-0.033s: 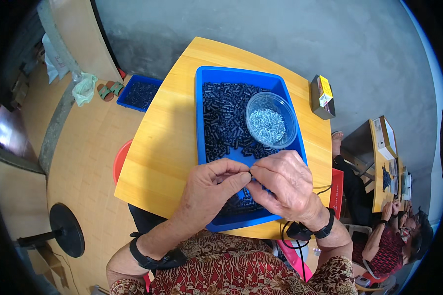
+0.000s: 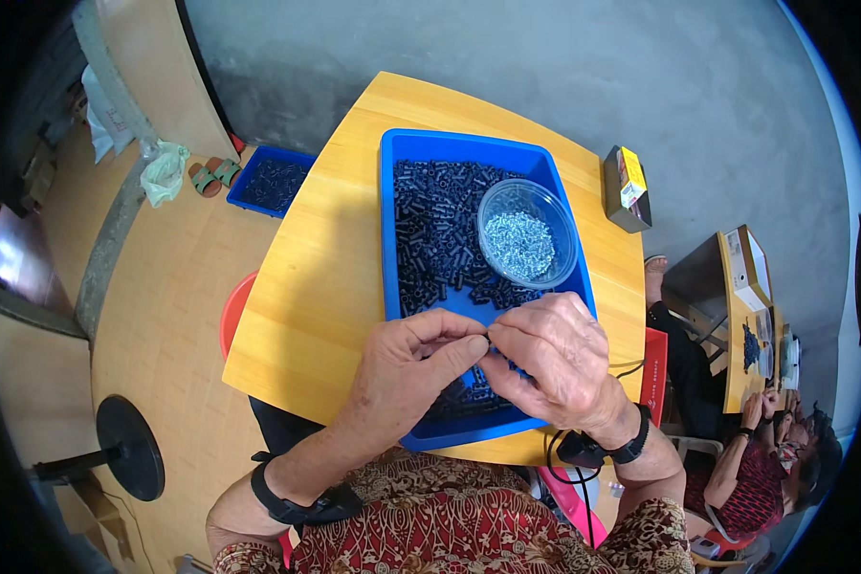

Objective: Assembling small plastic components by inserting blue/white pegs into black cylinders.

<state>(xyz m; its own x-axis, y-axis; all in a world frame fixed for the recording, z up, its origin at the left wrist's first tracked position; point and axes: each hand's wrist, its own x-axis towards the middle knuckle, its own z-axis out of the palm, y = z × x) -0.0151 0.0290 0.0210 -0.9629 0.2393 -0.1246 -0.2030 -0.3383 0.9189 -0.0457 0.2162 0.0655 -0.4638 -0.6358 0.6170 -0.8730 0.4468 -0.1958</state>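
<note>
Left hand (image 2: 407,359) is pinching, thumb and index fingertips gripping a small dark piece (image 2: 489,336); right hand (image 2: 557,359) is gripping it from the other side, fingers curling. The piece is sitting right between the two sets of fingertips, above the near half of the blue tray (image 2: 388,225) (mostly hidden by fingers, so exact shape: can't tell). Left wrist is lying outside the tray's left edge, right hand is covering part of its right rim. Black tubular pieces (image 2: 440,215) are filling the far and left parts; a patch of blue tray floor is showing just beyond the fingertips. Clear round tub (image 2: 565,232) of small silvery parts (image 2: 518,247) is standing inside by the right wall, near the right hand. Room-wise: a wide strip of yellow table (image 2: 301,277) is running left of the tray, a narrower one right. Dark box (image 2: 629,219) is sitting at the table's far right edge; red stool (image 2: 231,316) is peeking out past the left edge.
</note>
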